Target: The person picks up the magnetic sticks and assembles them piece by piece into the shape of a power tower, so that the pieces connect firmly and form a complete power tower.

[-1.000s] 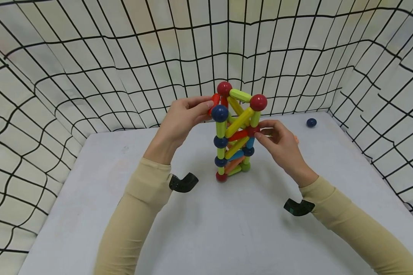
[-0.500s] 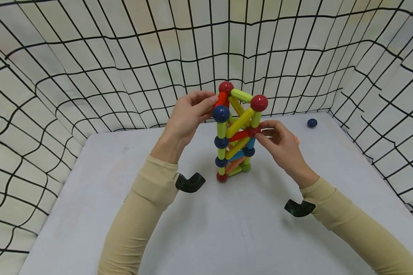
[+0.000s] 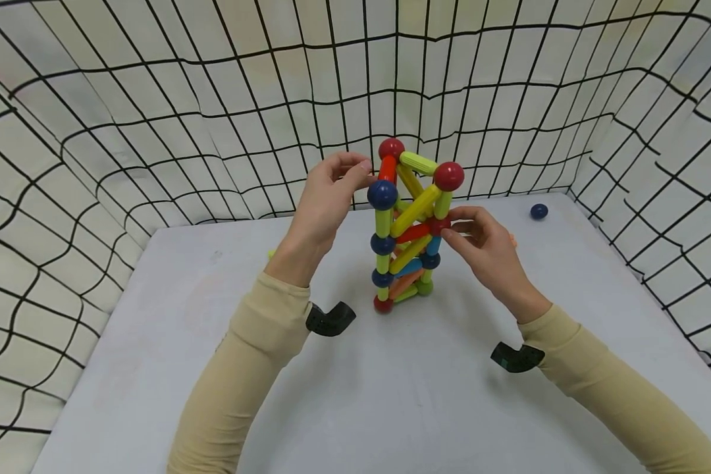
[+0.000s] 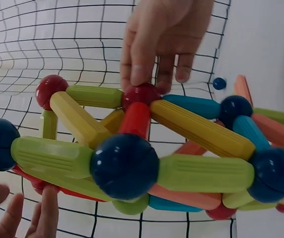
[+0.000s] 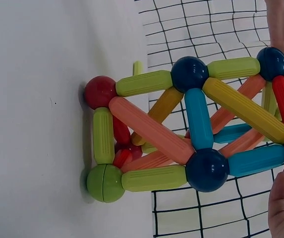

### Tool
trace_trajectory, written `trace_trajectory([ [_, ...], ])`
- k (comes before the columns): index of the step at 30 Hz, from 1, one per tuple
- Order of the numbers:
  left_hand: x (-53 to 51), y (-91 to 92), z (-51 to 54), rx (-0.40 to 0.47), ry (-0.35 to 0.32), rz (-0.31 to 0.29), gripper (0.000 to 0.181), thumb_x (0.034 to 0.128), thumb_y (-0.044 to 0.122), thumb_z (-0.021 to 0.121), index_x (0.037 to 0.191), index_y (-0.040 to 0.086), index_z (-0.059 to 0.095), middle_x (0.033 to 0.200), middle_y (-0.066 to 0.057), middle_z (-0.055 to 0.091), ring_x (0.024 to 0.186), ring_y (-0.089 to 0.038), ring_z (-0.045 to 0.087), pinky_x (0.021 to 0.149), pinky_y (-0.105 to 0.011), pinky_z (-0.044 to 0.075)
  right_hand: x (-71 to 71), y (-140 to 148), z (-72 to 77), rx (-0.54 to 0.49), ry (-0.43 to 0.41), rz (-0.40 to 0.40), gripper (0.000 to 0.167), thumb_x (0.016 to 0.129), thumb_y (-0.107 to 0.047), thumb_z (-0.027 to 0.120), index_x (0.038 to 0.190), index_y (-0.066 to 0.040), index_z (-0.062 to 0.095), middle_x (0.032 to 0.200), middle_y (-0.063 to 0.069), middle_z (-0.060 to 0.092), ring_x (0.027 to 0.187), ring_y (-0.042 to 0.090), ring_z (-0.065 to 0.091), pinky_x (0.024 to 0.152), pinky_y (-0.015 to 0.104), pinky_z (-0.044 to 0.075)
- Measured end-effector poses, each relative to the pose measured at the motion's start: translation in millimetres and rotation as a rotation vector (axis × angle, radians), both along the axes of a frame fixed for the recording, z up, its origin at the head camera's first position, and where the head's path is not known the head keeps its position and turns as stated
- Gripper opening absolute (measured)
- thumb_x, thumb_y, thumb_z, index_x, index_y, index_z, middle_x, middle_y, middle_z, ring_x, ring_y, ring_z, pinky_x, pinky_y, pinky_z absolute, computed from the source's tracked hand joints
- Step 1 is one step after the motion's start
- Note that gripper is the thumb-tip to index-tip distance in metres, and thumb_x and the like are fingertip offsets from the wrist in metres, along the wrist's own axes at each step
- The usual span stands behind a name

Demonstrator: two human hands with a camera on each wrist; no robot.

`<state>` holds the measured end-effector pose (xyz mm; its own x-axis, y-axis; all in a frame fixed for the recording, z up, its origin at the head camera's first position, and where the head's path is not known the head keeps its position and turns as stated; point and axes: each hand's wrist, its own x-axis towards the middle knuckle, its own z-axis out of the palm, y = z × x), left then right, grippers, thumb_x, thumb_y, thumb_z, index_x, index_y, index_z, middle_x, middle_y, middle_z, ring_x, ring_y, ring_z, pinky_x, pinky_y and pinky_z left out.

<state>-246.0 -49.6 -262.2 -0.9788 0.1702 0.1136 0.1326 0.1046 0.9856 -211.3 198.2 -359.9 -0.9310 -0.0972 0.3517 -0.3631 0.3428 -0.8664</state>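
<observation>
A tower of magnetic sticks and balls stands upright on the white table. My right hand pinches a red ball midway up its right side. In the left wrist view, thumb and fingertips lie on that red ball. My left hand is beside the tower's upper left, fingers loosely bent and thumb apart from them. A red stick spans the top between a blue ball and a red ball. One left fingertip appears close to the structure's far side; contact is unclear.
A loose blue ball lies at the table's back right. An orange piece is partly hidden behind my right hand, and a yellow-green bit shows behind my left wrist. Black netting over white walls surrounds the table.
The red stick, pinched by my left hand a second ago, has swung in between the top blue and red balls. My left thumb and fingers have come off it. The right hand stays put.
</observation>
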Motion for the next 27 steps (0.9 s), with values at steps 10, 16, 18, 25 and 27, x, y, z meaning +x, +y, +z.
trace_trajectory([
  [10, 20.1, -10.7, -33.0, -0.394, 0.054, -0.229, 0.042, 0.0915, 0.010, 0.061, 0.131, 0.005, 0.046, 0.121, -0.009, 0.051, 0.102, -0.026, 0.054, 0.080, -0.036, 0.050, -4.7, 3, 4.2, 0.061, -0.018, 0.033, 0.043, 0.098, -0.023, 0.060, 0.138, -0.008, 0.050, 0.135, 0.005, 0.054, 0.120, 0.021, 0.054, 0.095, 0.022, 0.048],
  [16, 23.2, -8.3, -41.9, -0.489, 0.152, -0.219, 0.054, 0.0866, 0.015, 0.075, 0.132, 0.004, 0.048, 0.116, -0.008, 0.057, 0.098, -0.023, 0.056, 0.078, -0.034, 0.053, -3.7, 2, 4.6, 0.045, -0.034, 0.046, 0.043, 0.098, -0.024, 0.061, 0.137, -0.009, 0.050, 0.133, 0.004, 0.054, 0.120, 0.021, 0.054, 0.093, 0.019, 0.048],
  [18, 21.9, -8.9, -43.6, -0.491, 0.165, -0.185, 0.052, 0.0873, 0.014, 0.074, 0.132, 0.003, 0.049, 0.115, -0.009, 0.056, 0.099, -0.024, 0.058, 0.080, -0.034, 0.054, -1.8, 0, 4.0, 0.029, -0.038, 0.044, 0.043, 0.097, -0.024, 0.062, 0.135, -0.008, 0.050, 0.132, 0.004, 0.054, 0.119, 0.020, 0.054, 0.092, 0.018, 0.048],
  [25, 9.3, -12.1, -53.0, -0.401, 0.161, -0.046, 0.038, 0.0914, 0.011, 0.069, 0.125, 0.003, 0.054, 0.116, -0.011, 0.056, 0.109, -0.025, 0.062, 0.088, -0.038, 0.054, 8.9, -9, -0.9, -0.036, -0.026, 0.076, 0.037, 0.096, -0.014, 0.063, 0.128, 0.000, 0.048, 0.126, 0.009, 0.053, 0.112, 0.022, 0.055, 0.089, 0.017, 0.050],
  [27, 4.0, -11.8, -56.9, -0.350, 0.158, -0.024, 0.034, 0.0927, 0.011, 0.067, 0.124, 0.004, 0.056, 0.117, -0.010, 0.059, 0.110, -0.024, 0.063, 0.091, -0.037, 0.053, 13.1, -14, -2.8, -0.049, -0.009, 0.110, 0.036, 0.096, -0.009, 0.063, 0.127, 0.001, 0.049, 0.125, 0.009, 0.053, 0.112, 0.022, 0.056, 0.089, 0.018, 0.050],
])
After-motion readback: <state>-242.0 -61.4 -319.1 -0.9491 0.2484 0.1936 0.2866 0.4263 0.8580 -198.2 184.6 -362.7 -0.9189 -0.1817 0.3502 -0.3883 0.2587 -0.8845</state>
